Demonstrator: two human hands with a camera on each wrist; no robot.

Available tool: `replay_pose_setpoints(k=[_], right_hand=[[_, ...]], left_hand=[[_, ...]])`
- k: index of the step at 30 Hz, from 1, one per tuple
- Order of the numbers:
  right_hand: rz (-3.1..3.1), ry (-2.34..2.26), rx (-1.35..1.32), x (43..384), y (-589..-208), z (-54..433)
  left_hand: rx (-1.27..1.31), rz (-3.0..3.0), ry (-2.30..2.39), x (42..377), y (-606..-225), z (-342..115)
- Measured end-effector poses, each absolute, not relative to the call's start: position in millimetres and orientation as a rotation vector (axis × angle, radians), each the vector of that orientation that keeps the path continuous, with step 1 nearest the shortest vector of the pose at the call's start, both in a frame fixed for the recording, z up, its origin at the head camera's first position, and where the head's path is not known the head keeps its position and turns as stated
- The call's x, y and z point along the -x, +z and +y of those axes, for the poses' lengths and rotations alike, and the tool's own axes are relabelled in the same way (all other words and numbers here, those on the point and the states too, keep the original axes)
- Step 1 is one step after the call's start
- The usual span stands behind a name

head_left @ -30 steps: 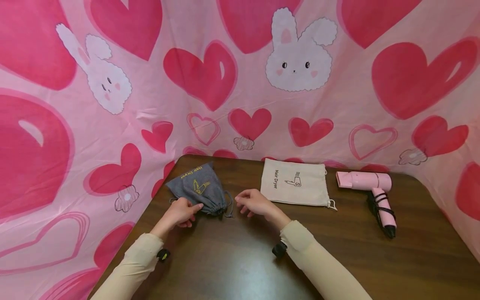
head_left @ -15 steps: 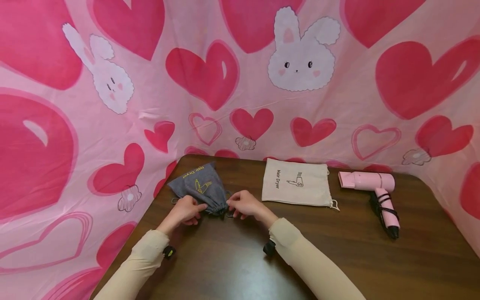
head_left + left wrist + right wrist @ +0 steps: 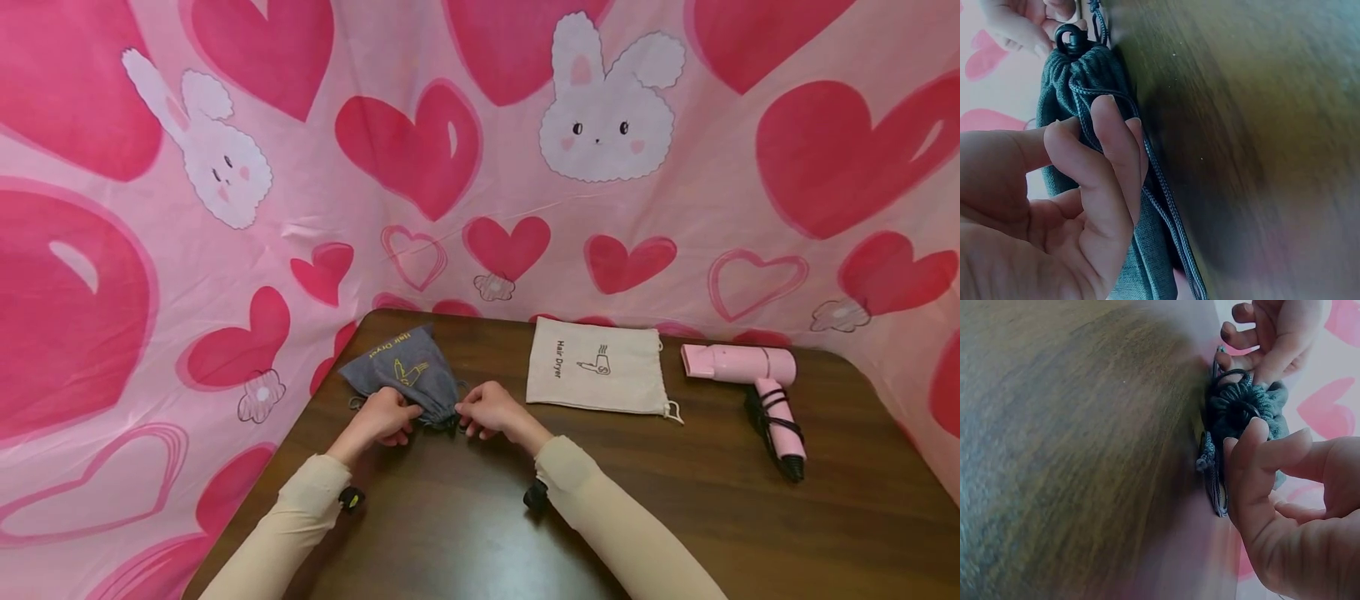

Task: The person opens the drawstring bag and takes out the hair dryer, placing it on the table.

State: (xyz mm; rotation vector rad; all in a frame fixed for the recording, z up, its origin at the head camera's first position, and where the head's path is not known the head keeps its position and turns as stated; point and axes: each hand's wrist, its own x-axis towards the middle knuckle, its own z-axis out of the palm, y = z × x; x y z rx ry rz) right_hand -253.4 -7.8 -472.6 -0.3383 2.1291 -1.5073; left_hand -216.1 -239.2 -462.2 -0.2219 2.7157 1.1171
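Observation:
A dark grey drawstring bag (image 3: pixel 405 371) with yellow "Hair Dryer" print lies on the table, its gathered mouth toward me. My left hand (image 3: pixel 384 417) grips its near left side, thumb on top and fingers lower down. At the mouth's right edge my right hand (image 3: pixel 491 410) pinches with thumb and fingertips, although the exact contact is partly hidden. A small black loop (image 3: pixel 1070 39) sticks out of the mouth in the left wrist view. Grey cord (image 3: pixel 1166 194) runs along the bag beside the left fingers. Whatever fills the bag is hidden.
A cream drawstring bag (image 3: pixel 596 367), also printed "Hair Dryer", lies flat at back centre. Right of it is a pink hair dryer (image 3: pixel 750 367) with black cord wound round its handle. Pink heart-patterned cloth (image 3: pixel 495 192) hangs behind the wooden table (image 3: pixel 480 517).
My right hand has come left from beside the grey drawstring bag to its mouth. The left hand has shifted slightly right along the bag. The cream bag and hair dryer stay put.

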Motion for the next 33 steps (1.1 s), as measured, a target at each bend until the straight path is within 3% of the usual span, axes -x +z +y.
replay_pose_setpoints(k=[33], right_hand=[[2.191,-1.503,0.331,252,-480,9]], left_hand=[[0.169,2.697,1.131,220,-462,-220]])
